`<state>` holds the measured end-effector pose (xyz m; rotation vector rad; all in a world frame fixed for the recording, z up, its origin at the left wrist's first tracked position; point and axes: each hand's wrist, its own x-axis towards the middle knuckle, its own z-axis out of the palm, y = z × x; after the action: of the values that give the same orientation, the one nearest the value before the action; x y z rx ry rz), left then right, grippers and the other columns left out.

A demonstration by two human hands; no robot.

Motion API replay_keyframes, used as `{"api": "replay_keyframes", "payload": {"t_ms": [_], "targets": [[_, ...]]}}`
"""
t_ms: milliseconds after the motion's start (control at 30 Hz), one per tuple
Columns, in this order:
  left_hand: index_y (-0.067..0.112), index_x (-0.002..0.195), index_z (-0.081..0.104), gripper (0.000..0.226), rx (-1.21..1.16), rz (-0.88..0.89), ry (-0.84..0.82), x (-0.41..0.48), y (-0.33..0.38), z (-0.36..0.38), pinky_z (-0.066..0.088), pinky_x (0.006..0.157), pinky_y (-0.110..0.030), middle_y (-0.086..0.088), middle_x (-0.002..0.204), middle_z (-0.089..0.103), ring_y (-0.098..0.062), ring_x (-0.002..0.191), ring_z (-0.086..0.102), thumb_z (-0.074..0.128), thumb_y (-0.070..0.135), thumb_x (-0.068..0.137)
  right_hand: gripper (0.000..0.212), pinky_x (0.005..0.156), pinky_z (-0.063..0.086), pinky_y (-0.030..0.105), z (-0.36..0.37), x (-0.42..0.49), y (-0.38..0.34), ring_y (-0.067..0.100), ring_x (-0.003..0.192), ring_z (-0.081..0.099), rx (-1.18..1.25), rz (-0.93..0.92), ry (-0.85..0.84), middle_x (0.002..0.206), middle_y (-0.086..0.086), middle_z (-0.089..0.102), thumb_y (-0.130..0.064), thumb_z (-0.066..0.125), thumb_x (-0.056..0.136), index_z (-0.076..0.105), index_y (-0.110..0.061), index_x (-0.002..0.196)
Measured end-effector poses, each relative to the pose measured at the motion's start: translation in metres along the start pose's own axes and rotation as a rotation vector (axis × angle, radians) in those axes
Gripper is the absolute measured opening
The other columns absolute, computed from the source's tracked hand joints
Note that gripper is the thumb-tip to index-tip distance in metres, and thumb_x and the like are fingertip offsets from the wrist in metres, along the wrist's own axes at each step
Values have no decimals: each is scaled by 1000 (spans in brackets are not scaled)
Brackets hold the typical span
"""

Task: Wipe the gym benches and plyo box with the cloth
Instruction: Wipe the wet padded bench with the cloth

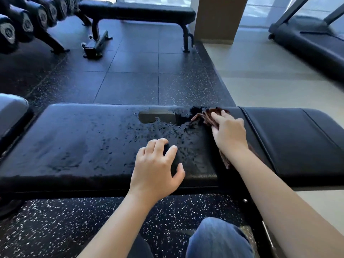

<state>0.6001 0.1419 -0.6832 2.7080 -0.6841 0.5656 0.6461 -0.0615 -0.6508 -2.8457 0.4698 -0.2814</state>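
The right hand [229, 130] lies flat on the brown cloth [206, 117], its fingers [218, 116] close together and pressing the cloth down onto the black pad of the near bench [74, 142]; bunched folds of the cloth stick out just beyond the fingertips, and a strip of it trails back under the wrist. Just left of those fingertips a wet patch [158, 116] shines on the pad, with droplets scattered from it toward the left hand [158, 164]. That hand rests on the pad's near edge, fingers [160, 144] spread and lightly bent, tips touching the vinyl, holding nothing. Well beyond both hands a second bench [137, 11] stands across the dark rubber floor [130, 75], beside a row of dumbbells [28, 21]
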Motion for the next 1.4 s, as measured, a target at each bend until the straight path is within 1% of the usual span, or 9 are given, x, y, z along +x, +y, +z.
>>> {"api": "replay_keyframes", "payload": {"t_ms": [200, 333, 500, 533, 700, 833, 1000, 1200, 1400], "targets": [[11, 94, 69, 41, 2, -18, -1, 1, 0, 1, 47, 69, -38, -10, 100, 62, -29, 92, 59, 47, 40, 75, 38, 100, 31, 43, 9, 63, -11, 39, 124, 33, -16, -56, -38, 145, 6, 39, -20, 46, 94, 48, -26, 131], [12, 94, 68, 41, 4, -28, -14, 1, 1, -1, 47, 68, -38, -9, 101, 62, -28, 93, 59, 47, 40, 75, 42, 98, 34, 43, 4, 21, -10, 37, 118, 36, 24, -90, -39, 147, 2, 36, -24, 48, 94, 44, -29, 135], [12, 95, 69, 41, -1, -31, -16, 1, 1, -1, 47, 69, -38, -9, 102, 62, -29, 93, 59, 47, 40, 75, 42, 63, 51, 43, 4, -78, -8, 37, 74, 53, 56, -244, 180, 119, 10, 64, -13, 73, 72, 66, -21, 113], [12, 95, 69, 41, -4, -30, -16, 1, 1, -1, 47, 69, -38, -9, 102, 62, -29, 93, 58, 47, 40, 75, 43, 63, 51, 43, 4, -78, -8, 37, 74, 53, 52, -263, 193, 118, 10, 64, -12, 74, 71, 66, -20, 112], [11, 93, 69, 40, -11, -21, -11, 1, 0, -1, 47, 69, -39, -10, 101, 62, -29, 93, 59, 48, 40, 74, 46, 98, 35, 42, 11, 14, -9, 38, 116, 37, 7, -136, 49, 147, 6, 36, -17, 47, 92, 43, -29, 136], [12, 92, 69, 40, -8, -25, -13, 2, 0, -2, 47, 68, -38, -9, 100, 63, -29, 92, 60, 49, 40, 74, 38, 96, 34, 44, 18, 65, -25, 39, 119, 35, -31, -77, 5, 137, 9, 45, -14, 43, 92, 51, -23, 128], [13, 93, 69, 40, -6, -27, -16, 0, 0, -4, 47, 67, -36, -8, 100, 63, -28, 91, 59, 48, 40, 74, 41, 97, 35, 44, 7, 3, -23, 38, 117, 35, 56, -104, 23, 146, 4, 37, -22, 47, 94, 45, -28, 134], [13, 95, 70, 42, -28, -25, -26, 0, -1, -4, 47, 66, -36, -7, 99, 64, -28, 91, 59, 46, 41, 75, 44, 61, 52, 44, 5, -95, -3, 37, 72, 53, 111, -269, 231, 116, 11, 66, -11, 78, 69, 67, -19, 111], [8, 94, 70, 42, -87, -58, -16, -1, -2, -6, 51, 69, -38, -11, 103, 65, -29, 92, 61, 45, 35, 76, 45, 55, 49, 39, 18, -97, -54, 37, 66, 56, 36, 7, 258, 103, 14, 70, -18, 87, 54, 73, -19, 97]]}}
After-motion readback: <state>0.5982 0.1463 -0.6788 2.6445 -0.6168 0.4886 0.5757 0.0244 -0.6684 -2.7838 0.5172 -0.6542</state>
